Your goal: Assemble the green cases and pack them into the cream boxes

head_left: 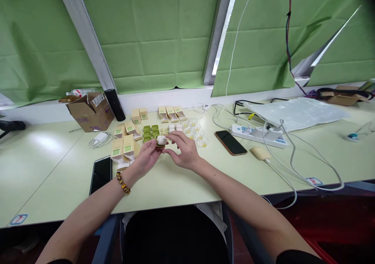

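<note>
My left hand (148, 154) grips a small green container (159, 145) with a white piece (161, 140) in its top. My right hand (184, 148) is just to the right, thumb and fingers apart, with its fingertips at the edge of the white piece; whether they touch is hard to tell. Behind the hands lie several green square cups (150, 128), some tiny pale yellow pieces (164, 131) and white blocks (178, 127). Clear plastic cups (195, 129) with small yellow spots stand to the right. Small beige boxes (129, 143) with green windows are grouped at the left.
More beige boxes (167, 114) stand at the back. A phone (101, 172) lies by my left forearm, another phone (231, 142) at the right. Beyond are a power strip (259, 135), cables, a beige mouse-shaped device (260, 153), a cardboard box (90, 111) and a black cylinder (115, 105).
</note>
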Motion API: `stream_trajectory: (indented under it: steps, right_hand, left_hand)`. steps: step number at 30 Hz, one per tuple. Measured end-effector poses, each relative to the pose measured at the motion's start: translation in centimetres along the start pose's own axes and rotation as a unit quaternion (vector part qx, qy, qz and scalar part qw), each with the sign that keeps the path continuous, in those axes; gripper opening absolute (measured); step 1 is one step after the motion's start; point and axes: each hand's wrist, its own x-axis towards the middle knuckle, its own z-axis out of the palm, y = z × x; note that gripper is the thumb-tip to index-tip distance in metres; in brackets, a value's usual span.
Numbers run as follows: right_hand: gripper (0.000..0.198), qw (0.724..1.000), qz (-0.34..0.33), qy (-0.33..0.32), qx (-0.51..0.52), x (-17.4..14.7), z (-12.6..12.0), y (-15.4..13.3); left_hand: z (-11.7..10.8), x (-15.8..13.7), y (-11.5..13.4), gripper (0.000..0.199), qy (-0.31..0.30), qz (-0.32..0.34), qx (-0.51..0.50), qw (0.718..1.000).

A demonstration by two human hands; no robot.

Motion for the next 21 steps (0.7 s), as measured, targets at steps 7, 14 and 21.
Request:
stream_trajectory:
  steps: [7,14,21]
  right_hand:
    - [0.029,1.000,0.018,-0.023,-0.002,-0.4,0.7,0.1]
    - [0.031,1.000,0.009,-0.027,-0.010,-0.5,0.8,0.1]
    - [0.031,0.994,-0.028,-0.060,-0.090,-0.6,0.9,0.4]
  left_hand:
    - [0.4,-0.6,-0.4,0.029,-0.028,-0.045,-0.010,0.999]
    - [0.7,-0.7,-0.1,0.026,-0.029,-0.072,-0.041,0.996]
    - [1.2,-0.8,0.1,0.020,-0.023,-0.059,-0.041,0.997]
